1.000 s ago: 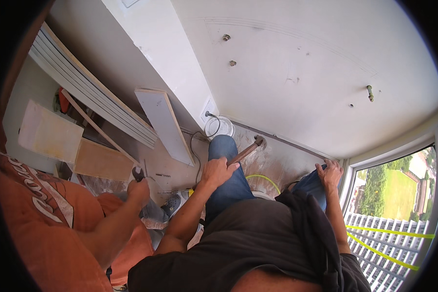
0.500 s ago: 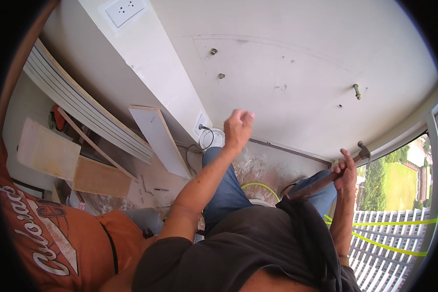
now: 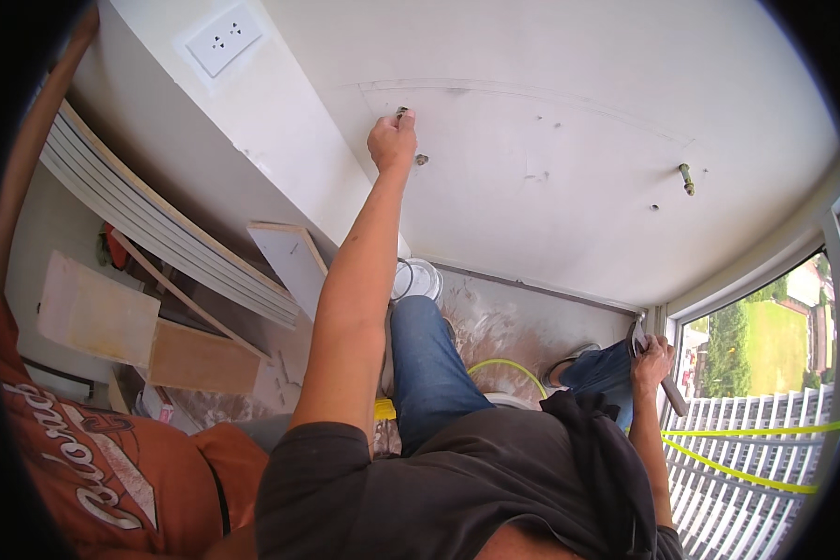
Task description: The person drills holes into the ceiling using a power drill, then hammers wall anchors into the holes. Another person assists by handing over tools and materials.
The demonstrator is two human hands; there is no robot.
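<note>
My left hand (image 3: 392, 143) reaches up to the wall, its fingers pinched around a metal anchor bolt (image 3: 401, 112) whose end shows past the fingertips. Just below the hand, a second anchor bolt (image 3: 422, 160) pokes out of the wall. Low on the right, beside my knee, my right hand (image 3: 653, 364) grips a hammer (image 3: 674, 398). Its head is up by the fingers and the handle points down past the hand. A longer bolt (image 3: 686, 179) sticks out of the wall on the right, above a small drilled hole (image 3: 654, 207).
A white pillar with a socket (image 3: 224, 39) stands at left. Boards (image 3: 289, 261) and long panels (image 3: 159, 215) lean beside it. A white bucket (image 3: 420, 278) sits near my knee. A co-worker in an orange shirt (image 3: 112, 467) is close at left. A window (image 3: 765, 336) opens at right; a yellow-green hose (image 3: 509, 364) crosses the floor.
My left hand has risen to the upper-left bolt and closed on it. My right hand has lowered slightly, and the hammer has turned so its handle points downward.
</note>
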